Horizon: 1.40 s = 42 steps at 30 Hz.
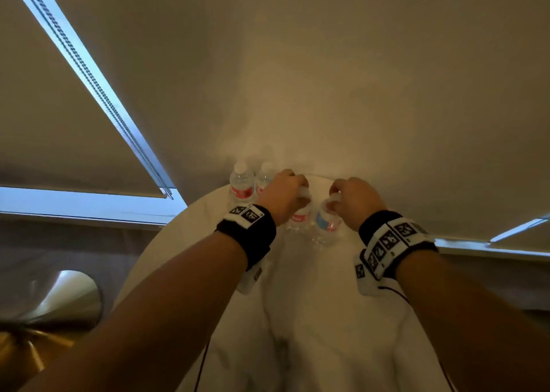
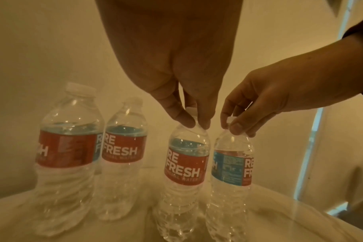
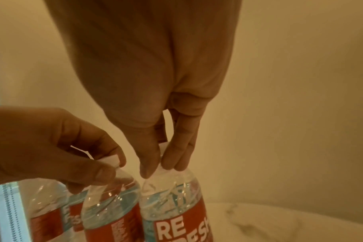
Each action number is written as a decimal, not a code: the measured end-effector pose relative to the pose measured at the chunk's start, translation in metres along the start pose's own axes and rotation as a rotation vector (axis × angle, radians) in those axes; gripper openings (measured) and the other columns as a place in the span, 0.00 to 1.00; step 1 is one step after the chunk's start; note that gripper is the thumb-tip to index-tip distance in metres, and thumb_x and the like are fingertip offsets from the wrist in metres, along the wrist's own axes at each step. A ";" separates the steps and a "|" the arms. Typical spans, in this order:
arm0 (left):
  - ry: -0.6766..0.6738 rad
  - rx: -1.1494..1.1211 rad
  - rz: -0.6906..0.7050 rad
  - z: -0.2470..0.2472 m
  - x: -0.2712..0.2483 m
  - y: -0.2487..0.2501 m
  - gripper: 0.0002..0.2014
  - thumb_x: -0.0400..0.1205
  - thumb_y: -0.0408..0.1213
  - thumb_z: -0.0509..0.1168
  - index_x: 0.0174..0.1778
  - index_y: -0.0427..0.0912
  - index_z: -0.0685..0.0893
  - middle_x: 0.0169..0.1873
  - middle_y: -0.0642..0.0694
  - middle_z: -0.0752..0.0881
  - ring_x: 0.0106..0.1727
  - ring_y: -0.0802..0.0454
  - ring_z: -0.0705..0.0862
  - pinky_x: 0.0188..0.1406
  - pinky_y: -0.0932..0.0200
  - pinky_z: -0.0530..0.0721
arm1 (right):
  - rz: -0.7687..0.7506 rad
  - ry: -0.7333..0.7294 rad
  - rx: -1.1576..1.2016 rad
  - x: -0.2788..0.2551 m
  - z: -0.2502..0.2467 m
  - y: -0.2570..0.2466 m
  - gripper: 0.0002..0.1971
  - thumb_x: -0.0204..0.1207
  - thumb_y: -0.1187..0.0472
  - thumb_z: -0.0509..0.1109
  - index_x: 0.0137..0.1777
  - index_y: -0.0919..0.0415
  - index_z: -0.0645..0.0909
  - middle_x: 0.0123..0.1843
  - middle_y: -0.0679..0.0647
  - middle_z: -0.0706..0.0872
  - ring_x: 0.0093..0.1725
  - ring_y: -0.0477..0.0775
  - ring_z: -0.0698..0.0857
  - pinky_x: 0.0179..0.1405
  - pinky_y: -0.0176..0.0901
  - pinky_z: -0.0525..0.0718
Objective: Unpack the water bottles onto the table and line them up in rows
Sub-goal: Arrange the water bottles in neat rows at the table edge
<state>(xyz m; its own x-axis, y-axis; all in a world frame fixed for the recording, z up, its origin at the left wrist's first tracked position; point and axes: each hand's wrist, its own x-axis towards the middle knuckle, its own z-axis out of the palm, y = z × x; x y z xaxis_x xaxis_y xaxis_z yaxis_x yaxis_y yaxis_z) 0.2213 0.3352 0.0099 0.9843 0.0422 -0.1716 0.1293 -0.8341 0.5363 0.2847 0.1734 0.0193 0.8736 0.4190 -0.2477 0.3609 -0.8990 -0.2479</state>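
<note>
4 clear plastic water bottles w/ red-and-blue "REFRESH" labels stand upright at the far edge of a round white marble-look table (image 1: 312, 317), close to a beige wall. Each holds clear water, filled to around the shoulder, white caps on.

The left hand (image 1: 282, 195) pinches the cap and neck of the 3rd bottle (image 2: 186, 165), thumb on 1 side, fingers on the other. The right hand (image 1: 355, 201) pinches the cap of the 4th bottle (image 2: 231, 170) the same way. These 2 bottles sit just beside each other, bases at the tabletop; whether they fully rest on it is hard to tell.

To the left stand the 1st bottle (image 2: 67, 150) and the 2nd bottle (image 2: 122, 147), side by side, untouched, w/ a gap before the 3rd.

Both wrists wear black bands w/ square black-and-white markers. A window w/ a lowered blind and bead chain is at left.
</note>
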 end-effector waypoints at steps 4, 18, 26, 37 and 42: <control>0.029 0.007 -0.050 -0.006 0.030 -0.009 0.18 0.94 0.37 0.71 0.77 0.33 0.85 0.73 0.31 0.85 0.75 0.32 0.82 0.67 0.54 0.74 | -0.073 -0.013 0.001 0.043 -0.007 -0.007 0.16 0.75 0.54 0.73 0.60 0.59 0.83 0.58 0.63 0.82 0.58 0.65 0.81 0.47 0.46 0.73; 0.107 0.046 -0.142 -0.002 0.049 -0.028 0.20 0.92 0.39 0.74 0.77 0.35 0.84 0.72 0.30 0.84 0.72 0.29 0.85 0.74 0.40 0.84 | -0.118 0.025 -0.061 0.073 -0.001 -0.020 0.18 0.74 0.48 0.73 0.55 0.62 0.82 0.53 0.64 0.87 0.49 0.63 0.83 0.41 0.46 0.75; 0.087 0.059 -0.152 -0.008 0.035 -0.023 0.25 0.93 0.40 0.73 0.83 0.32 0.79 0.75 0.29 0.83 0.76 0.28 0.84 0.79 0.37 0.84 | -0.043 0.018 0.024 0.054 -0.004 -0.013 0.31 0.72 0.44 0.75 0.68 0.63 0.74 0.61 0.65 0.84 0.58 0.66 0.84 0.49 0.50 0.80; -0.095 -0.134 -0.021 0.008 -0.147 0.015 0.15 0.95 0.45 0.70 0.73 0.43 0.91 0.68 0.44 0.93 0.55 0.52 0.88 0.60 0.58 0.86 | -0.095 -0.168 0.192 -0.133 -0.015 -0.009 0.23 0.69 0.38 0.74 0.58 0.50 0.81 0.46 0.47 0.90 0.38 0.47 0.87 0.44 0.46 0.86; -0.359 -0.171 0.030 0.038 -0.235 0.030 0.13 0.92 0.52 0.71 0.69 0.53 0.94 0.63 0.48 0.94 0.57 0.56 0.92 0.49 0.79 0.78 | -0.188 -0.430 0.212 -0.235 0.004 -0.001 0.17 0.69 0.40 0.75 0.56 0.43 0.82 0.45 0.44 0.88 0.40 0.40 0.85 0.44 0.39 0.84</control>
<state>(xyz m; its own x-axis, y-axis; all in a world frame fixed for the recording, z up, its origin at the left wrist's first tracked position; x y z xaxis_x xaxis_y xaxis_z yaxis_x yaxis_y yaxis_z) -0.0112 0.2791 0.0350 0.8872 -0.2011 -0.4153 0.1489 -0.7271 0.6701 0.0777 0.0764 0.0744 0.5708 0.6254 -0.5320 0.3858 -0.7762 -0.4986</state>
